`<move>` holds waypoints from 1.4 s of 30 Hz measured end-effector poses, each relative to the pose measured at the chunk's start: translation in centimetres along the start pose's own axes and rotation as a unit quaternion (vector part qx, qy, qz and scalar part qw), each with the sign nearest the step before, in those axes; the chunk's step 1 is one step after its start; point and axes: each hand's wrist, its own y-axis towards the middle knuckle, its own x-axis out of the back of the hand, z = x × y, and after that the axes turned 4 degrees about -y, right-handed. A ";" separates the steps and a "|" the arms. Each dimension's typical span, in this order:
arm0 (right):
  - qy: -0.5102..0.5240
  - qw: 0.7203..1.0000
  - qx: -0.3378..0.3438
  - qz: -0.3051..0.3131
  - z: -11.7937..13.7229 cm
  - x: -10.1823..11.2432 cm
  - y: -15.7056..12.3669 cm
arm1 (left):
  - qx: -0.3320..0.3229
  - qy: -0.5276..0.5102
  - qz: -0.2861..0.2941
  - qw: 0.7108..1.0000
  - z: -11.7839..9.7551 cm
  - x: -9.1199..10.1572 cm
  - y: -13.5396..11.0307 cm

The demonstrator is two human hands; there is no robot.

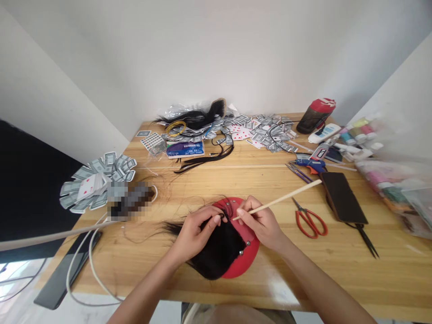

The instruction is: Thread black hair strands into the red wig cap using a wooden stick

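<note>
A piece of black hair lies over a round red cushion, fixed along its edge by several round-headed pins. My left hand rests on the hair, thumb and fingers pinched together on a dark strand near the cushion's top. Between the thumb and fingers of my right hand is a thin, pale wooden stick. The stick's lower tip points at the hair's edge, close to my left fingertips; its other end slants up to the right. Whether the tip touches the hair is too small to tell.
Red-handled scissors, a dark phone and a blue glue gun lie to the right. Scattered playing cards and more black hair line the back. At the left are fanned cards and a white cable.
</note>
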 end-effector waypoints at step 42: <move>0.112 0.949 -0.029 -0.293 -0.6 2.8 1.9 | 0.106 -0.002 -0.344 0.933 2.7 5.8 -7.6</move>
